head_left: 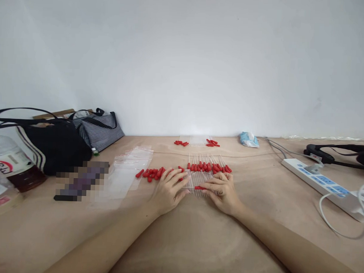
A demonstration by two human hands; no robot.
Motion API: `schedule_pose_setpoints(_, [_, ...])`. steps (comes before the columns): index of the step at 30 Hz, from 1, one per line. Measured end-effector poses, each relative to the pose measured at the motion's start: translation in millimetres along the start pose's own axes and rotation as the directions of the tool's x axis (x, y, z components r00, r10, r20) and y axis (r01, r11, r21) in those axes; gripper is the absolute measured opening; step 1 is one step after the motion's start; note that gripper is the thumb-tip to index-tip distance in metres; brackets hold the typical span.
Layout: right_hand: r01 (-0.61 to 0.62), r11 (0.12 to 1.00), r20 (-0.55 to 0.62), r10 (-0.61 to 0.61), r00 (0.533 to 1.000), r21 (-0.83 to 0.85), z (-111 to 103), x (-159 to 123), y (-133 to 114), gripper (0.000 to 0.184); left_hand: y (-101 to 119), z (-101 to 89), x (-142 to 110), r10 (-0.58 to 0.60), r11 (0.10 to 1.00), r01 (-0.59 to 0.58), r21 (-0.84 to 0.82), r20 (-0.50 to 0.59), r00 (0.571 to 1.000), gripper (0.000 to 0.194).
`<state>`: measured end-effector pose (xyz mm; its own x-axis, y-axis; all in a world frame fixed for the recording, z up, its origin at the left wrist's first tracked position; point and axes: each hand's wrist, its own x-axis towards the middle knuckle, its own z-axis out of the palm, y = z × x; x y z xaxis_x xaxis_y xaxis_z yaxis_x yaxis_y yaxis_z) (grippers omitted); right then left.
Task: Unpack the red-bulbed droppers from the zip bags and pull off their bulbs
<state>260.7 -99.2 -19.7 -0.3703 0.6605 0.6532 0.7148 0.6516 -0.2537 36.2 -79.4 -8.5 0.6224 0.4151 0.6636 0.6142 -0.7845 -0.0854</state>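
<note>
Between my two hands a glass dropper tube [188, 187] lies level, with a red rubber bulb [199, 187] at its right end. My left hand [169, 191] pinches the tube near its left end. The fingers of my right hand [224, 193] are closed on the bulb. Beneath them many bare glass tubes [200, 177] lie side by side on clear plastic. Just beyond is a row of droppers [207, 167] with red bulbs toward me. Loose red bulbs [152, 174] are heaped beside my left hand, which partly hides them.
Clear zip bags [124, 170] lie left of the bulbs. Farther left are a pixelated dark object [81, 182], a black bag [62, 148], a striped bag [100, 129] and a bottle [22, 174]. More red bulbs [181, 143] sit near the wall. A power strip [320, 183] with cables is right.
</note>
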Motion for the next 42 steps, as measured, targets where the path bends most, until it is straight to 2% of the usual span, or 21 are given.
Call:
schedule_pose_setpoints(4, [0.039, 0.999, 0.002, -0.039, 0.999, 0.032, 3.8, 1.2, -11.2, 0.018, 4.8, 3.6, 1.6, 0.041, 0.996, -0.043, -0.081, -0.028, 0.999, 0.013])
schedule_pose_setpoints(7, [0.068, 0.998, -0.043, -0.068, 0.997, 0.002, 7.8, 2.4, -15.3, 0.021, 7.1, 6.2, 2.4, 0.057, 0.992, -0.063, -0.112, -0.056, 0.997, 0.013])
schedule_pose_setpoints(10, [0.114, 0.991, -0.074, -0.119, 0.990, -0.073, 10.8, 3.0, -17.9, 0.017, 8.7, 6.1, 2.4, 0.107, 0.991, -0.113, -0.077, -0.089, 0.990, 0.014])
schedule_pose_setpoints(14, [0.137, 0.984, -0.033, -0.141, 0.989, -0.114, 8.6, 2.7, -20.9, 0.016, 11.8, 1.4, 2.4, 0.131, 0.991, -0.133, -0.034, -0.068, 0.989, 0.014])
schedule_pose_setpoints(19, [0.144, 0.986, 0.004, -0.144, 0.990, -0.081, 4.3, 1.3, -21.0, 0.014, 14.6, -2.4, 2.4, 0.128, 0.987, -0.131, -0.091, -0.034, 0.991, 0.017])
schedule_pose_setpoints(22, [0.122, 0.989, 0.008, -0.122, 0.993, -0.082, 2.2, -1.0, -17.5, 0.015, 8.6, -4.4, -0.3, 0.087, 0.989, -0.088, -0.115, -0.013, 0.996, 0.019])
schedule_pose_setpoints(26, [0.022, 0.998, -0.058, -0.025, 0.998, -0.061, 0.5, -3.9, -11.4, 0.017, -5.1, -8.9, -9.9, -0.011, 0.996, 0.009, -0.085, -0.026, 1.000, 0.017])
schedule_pose_setpoints(29, [-0.021, 0.994, -0.131, 0.035, 0.991, 0.107, -0.8, -3.3, -2.4, 0.022, -9.8, -9.5, -16.9, -0.054, 0.998, 0.053, -0.045, -0.035, 0.998, 0.017])
schedule_pose_setpoints(32, [-0.138, 0.959, -0.163, 0.181, 0.970, 0.248, -8.7, -1.8, 17.0, 0.027, -7.9, -6.2, -16.4, -0.109, 0.994, 0.108, -0.017, -0.051, 0.993, 0.029])
schedule_pose_setpoints(34, [-0.302, 0.918, -0.133, 0.343, 0.930, 0.256, -17.6, -1.5, 33.5, 0.028, -5.0, -2.5, -9.7, -0.134, 0.991, 0.133, -0.019, -0.044, 0.990, 0.038])
schedule_pose_setpoints(36, [-0.477, 0.843, -0.050, 0.503, 0.863, 0.251, -26.4, -2.1, 48.0, 0.028, -1.9, 2.1, 1.4, -0.143, 0.990, 0.143, -0.023, -0.011, 0.990, 0.043])
schedule_pose_setpoints(38, [-0.598, 0.772, 0.016, 0.609, 0.793, 0.217, -31.9, -2.9, 57.5, 0.026, 0.9, 8.1, 14.2, -0.140, 0.989, 0.141, -0.034, 0.023, 0.990, 0.039])
schedule_pose_setpoints(39, [-0.628, 0.754, 0.033, 0.635, 0.772, 0.194, -33.0, -3.3, 60.0, 0.023, 2.3, 11.6, 20.2, -0.141, 0.989, 0.143, -0.044, 0.032, 0.989, 0.036])
schedule_pose_setpoints(40, [-0.639, 0.749, 0.041, 0.643, 0.765, 0.173, -33.0, -3.7, 61.4, 0.021, 3.7, 15.3, 25.4, -0.144, 0.988, 0.145, -0.052, 0.033, 0.989, 0.032])
schedule_pose_setpoints(42, [-0.624, 0.767, 0.045, 0.625, 0.780, 0.149, -30.6, -4.4, 61.4, 0.020, 6.6, 22.9, 32.7, -0.139, 0.988, 0.140, -0.058, 0.022, 0.990, 0.026])
